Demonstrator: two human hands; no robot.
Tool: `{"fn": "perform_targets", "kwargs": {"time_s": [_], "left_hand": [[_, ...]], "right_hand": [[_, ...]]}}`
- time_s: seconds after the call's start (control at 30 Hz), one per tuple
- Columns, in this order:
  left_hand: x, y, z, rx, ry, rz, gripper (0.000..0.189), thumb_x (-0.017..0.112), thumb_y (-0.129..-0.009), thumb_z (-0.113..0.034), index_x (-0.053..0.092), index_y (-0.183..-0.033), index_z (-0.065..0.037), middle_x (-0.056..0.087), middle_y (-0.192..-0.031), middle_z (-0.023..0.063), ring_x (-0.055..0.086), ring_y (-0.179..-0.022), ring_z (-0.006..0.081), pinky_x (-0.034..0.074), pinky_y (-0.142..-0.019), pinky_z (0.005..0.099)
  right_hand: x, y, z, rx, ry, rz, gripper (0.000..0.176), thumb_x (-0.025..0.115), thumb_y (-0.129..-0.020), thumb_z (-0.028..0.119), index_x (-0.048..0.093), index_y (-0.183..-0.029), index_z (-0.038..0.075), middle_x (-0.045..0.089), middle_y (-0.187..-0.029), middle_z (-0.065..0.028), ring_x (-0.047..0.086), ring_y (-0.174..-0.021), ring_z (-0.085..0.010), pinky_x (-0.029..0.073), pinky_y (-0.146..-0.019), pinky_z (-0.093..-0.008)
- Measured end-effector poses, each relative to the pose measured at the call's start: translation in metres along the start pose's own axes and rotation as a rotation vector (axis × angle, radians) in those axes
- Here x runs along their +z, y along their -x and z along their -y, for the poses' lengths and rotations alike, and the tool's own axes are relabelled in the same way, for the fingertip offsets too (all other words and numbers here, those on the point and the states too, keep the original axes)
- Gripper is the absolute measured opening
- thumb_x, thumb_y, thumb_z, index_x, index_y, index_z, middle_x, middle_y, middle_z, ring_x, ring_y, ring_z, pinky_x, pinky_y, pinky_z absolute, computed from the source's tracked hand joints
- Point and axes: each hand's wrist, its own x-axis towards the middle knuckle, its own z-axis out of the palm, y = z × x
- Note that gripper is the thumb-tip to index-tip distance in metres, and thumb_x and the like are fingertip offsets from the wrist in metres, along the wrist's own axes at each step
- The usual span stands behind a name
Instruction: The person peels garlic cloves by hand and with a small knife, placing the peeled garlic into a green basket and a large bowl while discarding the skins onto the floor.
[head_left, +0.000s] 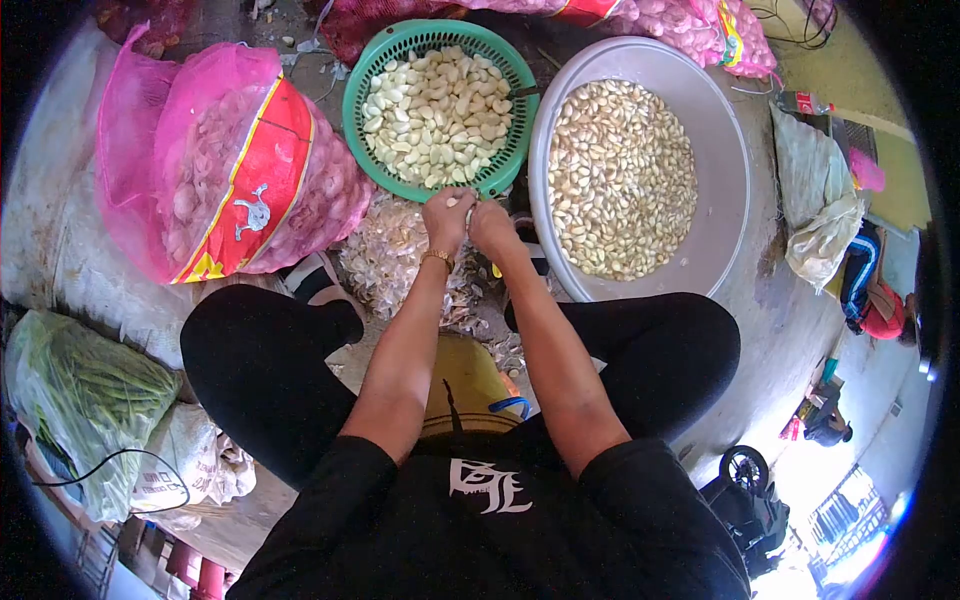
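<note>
Right at the near edge of the green basket (357,130), the left hand (447,217), fingers curled, pinches a pale garlic clove (452,202); the right hand (491,227) curls close beside it, its hold impossible to tell. Peeled cloves (437,115) lie in the basket; a grey tub (722,150) stands right of it, papery skins (385,250) nearer.

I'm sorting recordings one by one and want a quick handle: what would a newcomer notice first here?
Probably the large pale tub of cloves, right of the green basket of whiter cloves. A bulging pink mesh bag stands out to the left. The left hand and right hand meet by the basket's near rim.
</note>
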Motion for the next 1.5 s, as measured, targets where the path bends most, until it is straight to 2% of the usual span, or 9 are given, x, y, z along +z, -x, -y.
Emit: {"fn": "perform_targets", "kwargs": {"time_s": [0.07, 0.27, 0.4, 0.5, 0.57, 0.87, 0.97, 1.27, 1.5], "left_hand": [[-0.001, 0.001, -0.008, -0.006, 0.042, 0.016, 0.023, 0.071, -0.077, -0.02, 0.073, -0.089, -0.001, 0.072, -0.083, 0.0126, 0.067, -0.076, 0.0205, 0.05, -0.074, 0.0309], [-0.006, 0.0, -0.016, 0.013, 0.061, 0.067, 0.024, 0.072, -0.079, -0.021, 0.072, -0.09, 0.0, 0.072, -0.083, 0.012, 0.067, -0.076, 0.0182, 0.05, -0.073, 0.0297], [-0.006, 0.002, -0.017, 0.098, 0.011, 0.037, 0.024, 0.073, -0.078, -0.021, 0.072, -0.09, 0.0, 0.072, -0.083, 0.0119, 0.067, -0.076, 0.0179, 0.05, -0.074, 0.0295], [-0.008, 0.006, -0.024, 0.113, -0.054, 0.039, 0.024, 0.073, -0.078, -0.02, 0.072, -0.09, 0.001, 0.072, -0.083, 0.012, 0.067, -0.076, 0.018, 0.05, -0.073, 0.0297], [-0.008, 0.006, -0.023, 0.112, -0.045, 0.035, 0.024, 0.072, -0.078, -0.02, 0.072, -0.089, 0.001, 0.072, -0.082, 0.012, 0.067, -0.076, 0.0182, 0.05, -0.073, 0.0297], [-0.009, 0.004, -0.03, 0.028, -0.014, 0.053, 0.021, 0.072, -0.076, -0.016, 0.072, -0.088, 0.001, 0.072, -0.081, 0.0103, 0.065, -0.074, 0.0144, 0.05, -0.073, 0.0285], [-0.008, 0.001, -0.02, 0.0, 0.048, 0.07, 0.02, 0.071, -0.076, -0.015, 0.072, -0.087, 0.001, 0.071, -0.08, 0.0091, 0.064, -0.074, 0.0137, 0.05, -0.073, 0.0282], [-0.006, 0.0, -0.019, 0.033, 0.072, 0.051, 0.02, 0.072, -0.076, -0.016, 0.072, -0.086, 0.001, 0.071, -0.079, 0.0097, 0.065, -0.072, 0.0151, 0.05, -0.07, 0.0283], [-0.008, -0.008, -0.009, 0.034, 0.0, 0.076, 0.022, 0.072, -0.075, -0.019, 0.073, -0.085, 0.0, 0.071, -0.078, 0.0113, 0.066, -0.073, 0.0179, 0.051, -0.071, 0.0301]], "right_hand": [[-0.002, 0.015, 0.015, 0.176, -0.176, -0.304, 0.031, 0.042, -0.096, 0.019, 0.057, -0.093, -0.007, 0.062, -0.084, -0.0321, 0.061, -0.082, -0.0474, 0.047, -0.073, -0.0542], [0.005, 0.017, 0.017, 0.166, -0.221, -0.391, 0.029, 0.04, -0.099, 0.02, 0.051, -0.093, -0.006, 0.061, -0.079, -0.0328, 0.059, -0.078, -0.0502, 0.046, -0.068, -0.0554], [0.0, 0.022, 0.02, 0.255, -0.262, -0.249, 0.03, 0.038, -0.1, 0.023, 0.046, -0.101, -0.006, 0.06, -0.091, -0.0338, 0.058, -0.088, -0.0506, 0.045, -0.077, -0.0567], [0.008, 0.023, 0.014, 0.207, -0.266, -0.263, 0.029, 0.037, -0.1, 0.022, 0.046, -0.101, -0.006, 0.06, -0.091, -0.0338, 0.058, -0.088, -0.0506, 0.045, -0.074, -0.0566], [0.012, 0.023, 0.013, 0.112, -0.226, -0.401, 0.03, 0.04, -0.099, 0.02, 0.048, -0.092, -0.008, 0.06, -0.074, -0.0321, 0.058, -0.074, -0.0505, 0.045, -0.064, -0.0557], [-0.001, 0.01, 0.016, 0.202, -0.215, -0.321, 0.031, 0.039, -0.098, 0.019, 0.055, -0.091, -0.007, 0.061, -0.078, -0.0326, 0.06, -0.077, -0.0496, 0.048, -0.07, -0.0549], [0.01, 0.01, 0.007, 0.108, -0.249, -0.381, 0.031, 0.039, -0.098, 0.019, 0.056, -0.094, -0.007, 0.061, -0.079, -0.032, 0.06, -0.078, -0.0496, 0.048, -0.069, -0.0547], [0.005, 0.024, 0.015, 0.116, -0.159, -0.396, 0.029, 0.041, -0.098, 0.02, 0.053, -0.088, -0.005, 0.061, -0.078, -0.0312, 0.06, -0.075, -0.0491, 0.048, -0.066, -0.0542], [0.008, 0.026, 0.018, 0.172, -0.205, -0.352, 0.029, 0.04, -0.099, 0.021, 0.048, -0.094, -0.006, 0.061, -0.077, -0.0322, 0.058, -0.077, -0.0518, 0.045, -0.068, -0.0573]]}}
